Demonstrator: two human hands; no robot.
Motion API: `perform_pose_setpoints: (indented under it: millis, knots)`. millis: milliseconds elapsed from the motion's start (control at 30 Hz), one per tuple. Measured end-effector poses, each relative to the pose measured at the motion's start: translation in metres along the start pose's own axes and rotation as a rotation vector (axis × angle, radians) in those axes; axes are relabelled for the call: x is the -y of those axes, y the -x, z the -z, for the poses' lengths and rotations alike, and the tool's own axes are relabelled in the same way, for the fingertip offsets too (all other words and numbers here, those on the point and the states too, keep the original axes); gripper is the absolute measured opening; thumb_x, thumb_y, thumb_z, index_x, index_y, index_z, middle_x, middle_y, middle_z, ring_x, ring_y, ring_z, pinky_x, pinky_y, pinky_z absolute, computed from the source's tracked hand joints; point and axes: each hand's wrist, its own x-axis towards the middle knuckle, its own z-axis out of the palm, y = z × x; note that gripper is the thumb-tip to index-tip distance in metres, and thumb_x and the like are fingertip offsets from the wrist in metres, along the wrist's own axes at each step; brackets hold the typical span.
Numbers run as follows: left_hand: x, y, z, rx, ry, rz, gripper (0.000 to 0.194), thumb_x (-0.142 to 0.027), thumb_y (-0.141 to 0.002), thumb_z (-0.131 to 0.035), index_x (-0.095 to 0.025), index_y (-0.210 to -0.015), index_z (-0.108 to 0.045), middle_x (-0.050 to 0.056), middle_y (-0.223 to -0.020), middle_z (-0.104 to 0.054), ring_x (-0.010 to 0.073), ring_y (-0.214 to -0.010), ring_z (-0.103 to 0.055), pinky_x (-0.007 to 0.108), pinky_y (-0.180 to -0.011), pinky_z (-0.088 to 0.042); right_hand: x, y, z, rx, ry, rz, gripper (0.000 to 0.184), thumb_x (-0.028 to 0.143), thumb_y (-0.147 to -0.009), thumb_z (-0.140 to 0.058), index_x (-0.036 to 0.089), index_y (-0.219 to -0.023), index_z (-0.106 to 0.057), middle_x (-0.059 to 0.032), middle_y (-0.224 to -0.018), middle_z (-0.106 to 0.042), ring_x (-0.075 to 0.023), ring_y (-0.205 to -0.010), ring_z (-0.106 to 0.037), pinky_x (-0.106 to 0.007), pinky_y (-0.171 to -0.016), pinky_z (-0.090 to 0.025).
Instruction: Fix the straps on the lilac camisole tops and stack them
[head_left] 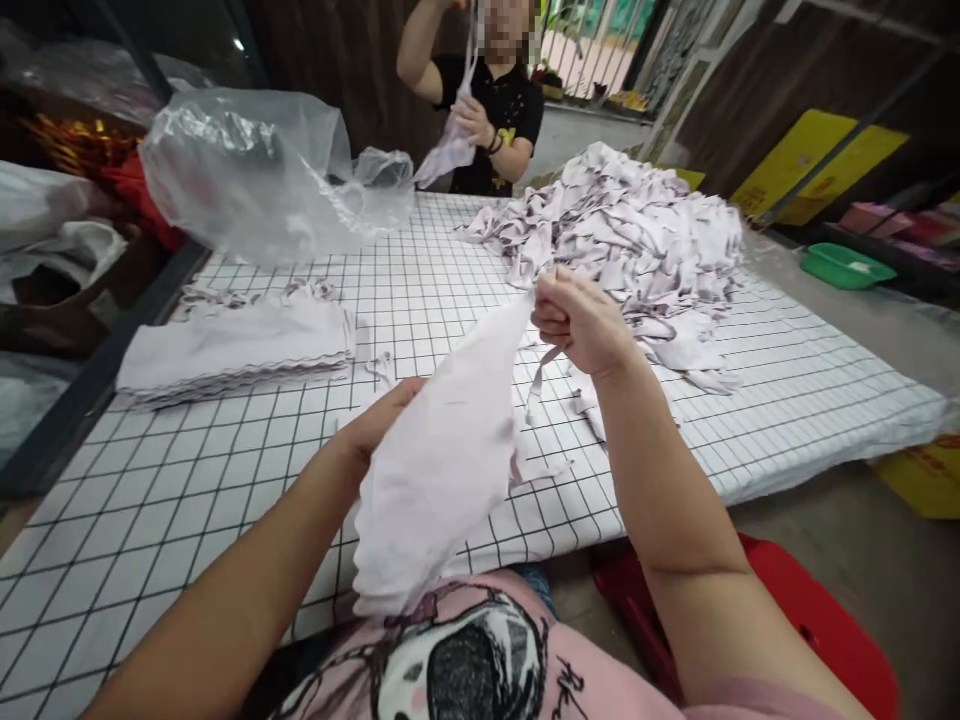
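Right hand (577, 320) was curled into a fist, fingers folded tight, pinching the upper tip of a pale cloth piece (446, 430). Left hand (394, 410) sat at the cloth's left edge, lower than the right; most of its fingers were behind the fabric, so could not tell how far closed it was. Cloth piece hung slanted between the hands, in front of the wearer's body and above the near edge of the table, its scalloped lower edge down by the pink printed shirt (465, 660). Surface: table with a white cover (247, 480), black grid lines. On it, left side, a flat stack of similar pale pieces (240, 345), wavy edges lined up toward the near side; a small scrap (382, 370) lay just right of the stack. Far right, a big loose heap of pale pieces (615, 220), with straps tangled through it. Far left, a clear plastic bag (247, 170), puffed up. Across the table, a co-worker (491, 130) in a black top held another pale piece (454, 145) up, one arm raised. Room: barred window behind, green basin (847, 265) at right, yellow panels (817, 165) near it, red stool (810, 620) beside the wearer at lower right.
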Motion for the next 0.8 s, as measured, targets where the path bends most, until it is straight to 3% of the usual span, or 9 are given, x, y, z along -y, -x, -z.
perform_pose_setpoints:
  millis: [133,200,267,400,533,600,700,767,800]
  knots:
    - [0.045,0.033,0.038,0.045,0.28,0.417,0.025,-0.033,-0.067,-0.077,-0.014,-0.08,-0.07,0.001,-0.067,-0.067,0.0124,-0.057,-0.06,0.022,-0.053,-0.048,-0.07,0.007,-0.016,-0.069,0.509,-0.035,0.019,0.034,-0.086,-0.059,0.019,-0.078,-0.053,-0.0007,-0.075,-0.049,-0.013,-0.07,-0.047,-0.027,-0.065,-0.041]
    - [0.063,0.044,0.051,-0.005,0.303,0.505,0.029,-0.035,-0.068,-0.078,-0.013,-0.086,-0.069,0.002,-0.074,-0.07,0.0119,-0.062,-0.062,0.022,-0.058,-0.05,-0.088,0.022,-0.028,-0.099,0.685,0.008,0.014,0.032,-0.086,-0.059,0.018,-0.084,-0.059,-0.0063,-0.09,-0.055,-0.0191,-0.089,-0.05,-0.035,-0.079,-0.043]
    - [0.074,0.052,0.061,-0.076,0.318,0.526,0.033,-0.039,-0.071,-0.077,-0.012,-0.089,-0.068,0.004,-0.079,-0.071,0.0123,-0.066,-0.063,0.023,-0.062,-0.051,-0.093,0.04,-0.039,0.0,0.695,0.01,0.016,0.034,-0.088,-0.056,0.019,-0.088,-0.061,-0.008,-0.096,-0.057,-0.0214,-0.095,-0.052,-0.038,-0.083,-0.044]
    - [0.067,0.054,0.062,-0.068,0.264,0.465,0.033,-0.04,-0.074,-0.075,-0.012,-0.089,-0.067,0.004,-0.078,-0.068,0.0115,-0.064,-0.06,0.022,-0.059,-0.049,-0.078,0.059,-0.057,0.25,0.589,-0.013,0.021,0.04,-0.092,-0.052,0.021,-0.095,-0.061,-0.0071,-0.101,-0.062,-0.0209,-0.096,-0.056,-0.037,-0.083,-0.047]
    - [0.036,0.042,0.043,0.18,0.041,0.258,0.025,-0.037,-0.08,-0.067,-0.015,-0.09,-0.069,0.003,-0.077,-0.065,0.0106,-0.062,-0.057,0.021,-0.056,-0.045,-0.066,0.041,-0.078,0.456,0.631,0.28,0.041,0.04,-0.084,-0.065,0.022,-0.12,-0.056,-0.0103,-0.128,-0.054,-0.0261,-0.122,-0.046,-0.043,-0.099,-0.04]
    - [0.021,0.039,0.036,0.236,-0.114,0.156,0.02,-0.033,-0.083,-0.062,-0.016,-0.09,-0.068,0.0,-0.073,-0.063,0.0094,-0.058,-0.054,0.021,-0.054,-0.042,-0.063,0.031,-0.087,0.667,0.66,0.311,0.038,0.037,-0.08,-0.069,0.021,-0.114,-0.06,-0.0082,-0.116,-0.061,-0.0251,-0.112,-0.053,-0.044,-0.098,-0.04]
    - [0.011,0.042,0.036,0.147,-0.415,0.025,0.013,-0.026,-0.084,-0.058,-0.017,-0.087,-0.068,-0.001,-0.069,-0.061,0.0098,-0.059,-0.052,0.021,-0.054,-0.039,-0.049,0.034,-0.091,0.705,0.789,0.193,0.011,0.029,-0.085,-0.064,0.018,-0.085,-0.065,-0.0012,-0.072,-0.063,-0.0165,-0.072,-0.058,-0.041,-0.087,-0.044]
    - [0.012,0.048,0.041,-0.008,-0.584,-0.074,0.011,-0.022,-0.084,-0.058,-0.017,-0.084,-0.068,0.001,-0.073,-0.061,0.0112,-0.065,-0.054,0.022,-0.057,-0.039,-0.032,0.047,-0.087,0.683,0.73,0.15,0.017,0.027,-0.091,-0.056,0.017,-0.079,-0.065,0.0002,-0.065,-0.061,-0.0126,-0.061,-0.054,-0.034,-0.076,-0.045]
    - [0.014,0.05,0.042,-0.089,-0.634,-0.123,0.011,-0.021,-0.084,-0.058,-0.016,-0.083,-0.068,0.001,-0.074,-0.061,0.0115,-0.066,-0.053,0.022,-0.058,-0.039,-0.022,0.054,-0.083,0.752,0.626,0.152,0.019,0.028,-0.093,-0.054,0.018,-0.082,-0.065,-0.0001,-0.068,-0.063,-0.0118,-0.06,-0.054,-0.03,-0.07,-0.045]
